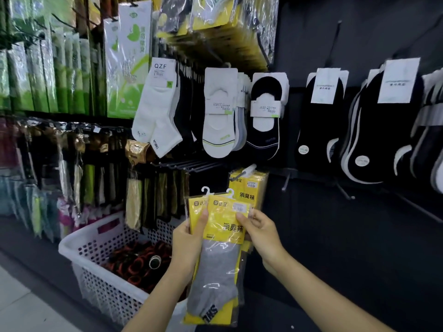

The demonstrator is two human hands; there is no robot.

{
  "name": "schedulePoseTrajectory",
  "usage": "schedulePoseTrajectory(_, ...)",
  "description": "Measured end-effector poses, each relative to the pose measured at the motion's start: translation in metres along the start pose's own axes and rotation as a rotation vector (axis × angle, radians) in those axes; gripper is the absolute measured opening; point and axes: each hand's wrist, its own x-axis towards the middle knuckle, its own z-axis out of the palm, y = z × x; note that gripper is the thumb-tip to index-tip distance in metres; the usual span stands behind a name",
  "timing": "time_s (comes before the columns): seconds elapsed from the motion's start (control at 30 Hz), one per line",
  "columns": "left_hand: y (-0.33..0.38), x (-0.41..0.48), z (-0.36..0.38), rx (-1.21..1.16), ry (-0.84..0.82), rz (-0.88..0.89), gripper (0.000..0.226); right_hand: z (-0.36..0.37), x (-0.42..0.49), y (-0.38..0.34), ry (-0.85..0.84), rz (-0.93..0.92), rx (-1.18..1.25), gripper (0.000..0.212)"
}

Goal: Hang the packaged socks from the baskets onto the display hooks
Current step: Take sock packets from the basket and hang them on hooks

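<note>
Head view. Left hand (188,245) grips two yellow sock packs (224,232) from the left edge, thumb pressed on the front card. Right hand (262,233) pinches the top right edge of the front pack, fingers curled on it. Front pack shows a grey sock under plastic; the second pack sits just behind it, offset left. Both packs have white plastic hangers (206,190) on top, not on any hook. The packs are held up in front of the display, just below a matching yellow stack (249,188) hanging on a hook. A row of bare hooks (187,165) to the left of that stack. White basket (96,255) on the floor, lower left, holding dark red and black rolled items (141,259). White ankle socks (158,104) and low-cut socks (219,116) hang above.
</note>
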Motion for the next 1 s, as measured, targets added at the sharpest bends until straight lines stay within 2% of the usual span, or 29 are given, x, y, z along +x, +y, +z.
schedulePoseTrajectory(0.1, 0.001, 0.002, -0.008, 0.163, 0.033, 0.026, 0.045, -0.009, 0.001, 0.000, 0.084, -0.014, 0.015, 0.019)
schedulePoseTrajectory(0.37, 0.007, 0.016, -0.033, 0.305, 0.078, 0.192, 0.050, -0.018, 0.025, -0.011, 0.213, -0.114, -0.021, 0.009)
schedulePoseTrajectory(0.6, 0.013, 0.028, -0.043, 0.341, 0.116, 0.229, 0.053, -0.003, 0.062, -0.007, 0.222, -0.160, -0.177, 0.005)
schedulePoseTrajectory(0.83, -0.001, 0.037, -0.052, 0.322, 0.133, 0.187, 0.049, -0.003, 0.102, 0.019, 0.407, -0.005, -0.113, 0.020)
schedulePoseTrajectory(1.0, -0.016, 0.041, -0.052, 0.274, 0.019, 0.091, 0.055, -0.011, 0.117, 0.027, 0.554, 0.083, -0.082, 0.023)
